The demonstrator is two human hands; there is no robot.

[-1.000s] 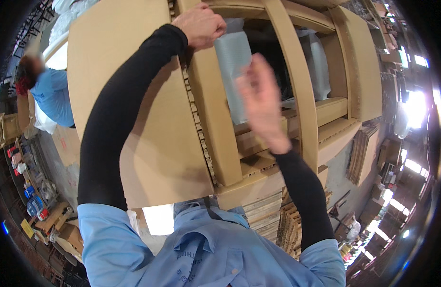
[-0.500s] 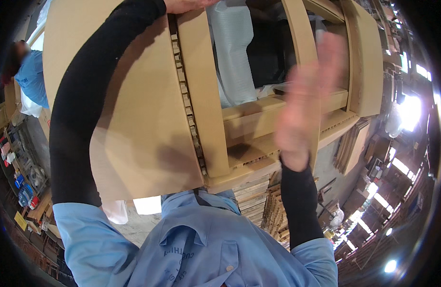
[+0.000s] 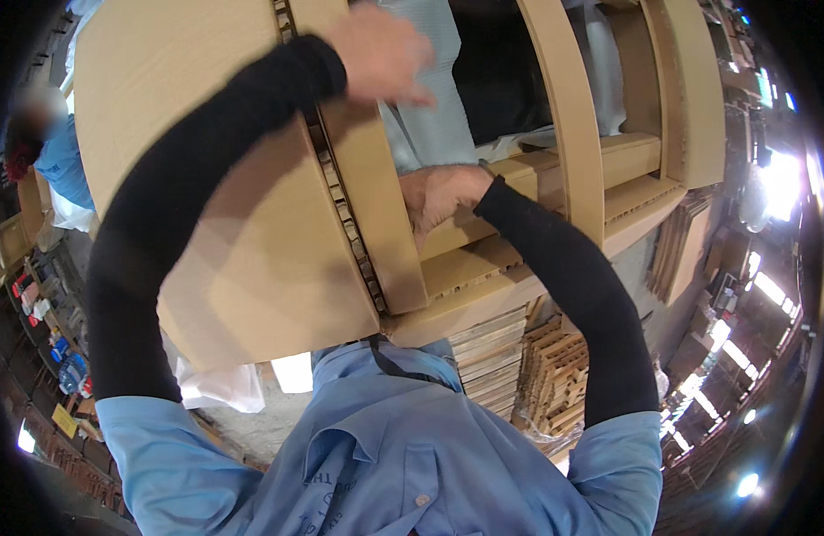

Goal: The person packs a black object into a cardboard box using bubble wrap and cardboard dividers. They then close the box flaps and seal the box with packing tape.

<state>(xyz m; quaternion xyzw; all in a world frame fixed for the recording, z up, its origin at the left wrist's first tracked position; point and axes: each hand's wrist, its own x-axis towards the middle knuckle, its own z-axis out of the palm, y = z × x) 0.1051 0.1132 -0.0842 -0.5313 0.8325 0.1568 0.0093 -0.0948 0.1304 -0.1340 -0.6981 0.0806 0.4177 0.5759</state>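
Note:
A large cardboard box (image 3: 224, 241) lies before me, its flat panel on the left. Beside the panel's honeycomb edge runs a long cardboard strip (image 3: 401, 277). My right hand (image 3: 441, 196) reaches inward and is closed at this strip's inner edge, with its fingertips hidden behind it. My left hand (image 3: 376, 55), slightly blurred, hovers over the strip's far part with fingers stretched out and thumb apart. Under it, a pale foam sheet (image 3: 430, 134) covers part of a dark object (image 3: 501, 71) inside the box. A second cardboard strip (image 3: 568, 116) crosses the opening farther right.
A cardboard beam (image 3: 631, 159) lies along the near side inside the box. Stacked wooden slats (image 3: 492, 348) and ridged cardboard pieces (image 3: 555, 371) lie below the near edge. Flat boards (image 3: 680, 246) lean at the right. Another person (image 3: 63, 170) is at the far left.
My right hand has swung left from over the second strip to the inner edge of the left one. My left hand has come nearer and to the right from the far end.

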